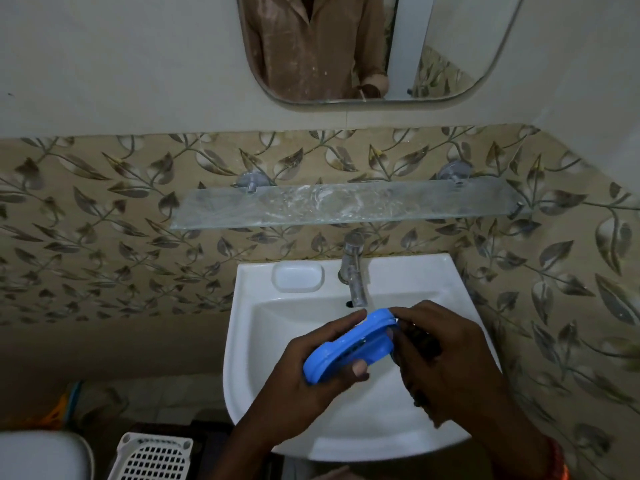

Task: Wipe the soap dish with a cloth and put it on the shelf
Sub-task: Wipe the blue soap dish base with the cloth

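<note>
Blue soap dish [349, 344] is being steadied over the sink [242, 341] by the left hand [311, 372], its fingers gripping the dish while the right hand [446, 355] is pinching a dark cloth [420, 341] against its end, probably wiping. Glass shelf [346, 206] is waiting above.

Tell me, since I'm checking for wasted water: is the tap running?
Off, it seems: no stream shows below the tap's spout, above the blue soap dish held over the sink.

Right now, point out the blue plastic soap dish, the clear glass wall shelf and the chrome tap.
Blue plastic soap dish [349, 344], head view, upper rim.
Clear glass wall shelf [311, 207], head view, bare middle.
Chrome tap [356, 284], head view, spout.
</note>
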The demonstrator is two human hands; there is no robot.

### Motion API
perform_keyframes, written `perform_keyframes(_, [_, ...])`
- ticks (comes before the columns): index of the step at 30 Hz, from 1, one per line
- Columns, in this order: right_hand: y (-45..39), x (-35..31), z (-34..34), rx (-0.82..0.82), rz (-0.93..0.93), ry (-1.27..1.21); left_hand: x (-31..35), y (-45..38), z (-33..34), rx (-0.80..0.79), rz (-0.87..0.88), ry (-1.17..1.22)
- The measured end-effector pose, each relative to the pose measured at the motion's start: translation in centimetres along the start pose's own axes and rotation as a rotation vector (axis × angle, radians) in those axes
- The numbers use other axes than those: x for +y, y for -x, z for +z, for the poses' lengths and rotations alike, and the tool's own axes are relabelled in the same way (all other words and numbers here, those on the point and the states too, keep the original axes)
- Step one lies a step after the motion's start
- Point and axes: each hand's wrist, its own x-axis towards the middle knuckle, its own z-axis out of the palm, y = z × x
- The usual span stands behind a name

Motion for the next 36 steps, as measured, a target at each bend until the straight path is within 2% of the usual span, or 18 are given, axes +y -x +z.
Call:
perform_keyframes(3, [0.1,0.0,-1.1,0.057,0.09,-0.034,0.2,0.0,0.0,0.144,0.045,-0.027])
perform_keyframes(6, [0.8,-1.9,-1.5,0.126,0.018,-0.174,-0.1,-0.2,0.1,0.227,0.062,-0.099])
perform_keyframes(8, [1.2,-3.8,0.0,0.103,-0.072,-0.286,0.0,-0.4,0.3,0.211,0.098,-0.162])
perform_keyframes(10, [1.6,-5.4,2.0,0.072,-0.181,-0.219,0.3,-0.5,0.5,0.18,0.134,-0.234])
perform_keyframes(13, [1.4,-5.4,3.1,0.029,-0.226,-0.12,-0.1,-0.6,0.3,0.157,0.131,-0.326])
perform_keyframes(18, [0.1,-2.9,2.0,0.143,-0.107,-0.064,-0.4,-0.1,0.3,0.164,0.163,-0.36])
perform_keyframes(24, [1.5,-5.4,3.3,0.076,-0.233,-0.06,0.4,0.1,0.2,0.146,0.209,-0.295])
perform_keyframes(29, [-0.3,-3.1,1.2,0.202,-0.099,-0.064,0.3,0.2,0.2,0.15,0.186,-0.261])
perform_keyframes(34, [2.0,-6.0,3.0,0.153,-0.202,-0.094,1.0,0.3,0.4,0.139,0.236,-0.274])
perform_keyframes(36, [1.4,-5.2,2.5,0.164,-0.128,-0.182,0.8,0.4,0.4,0.15,0.243,-0.266])
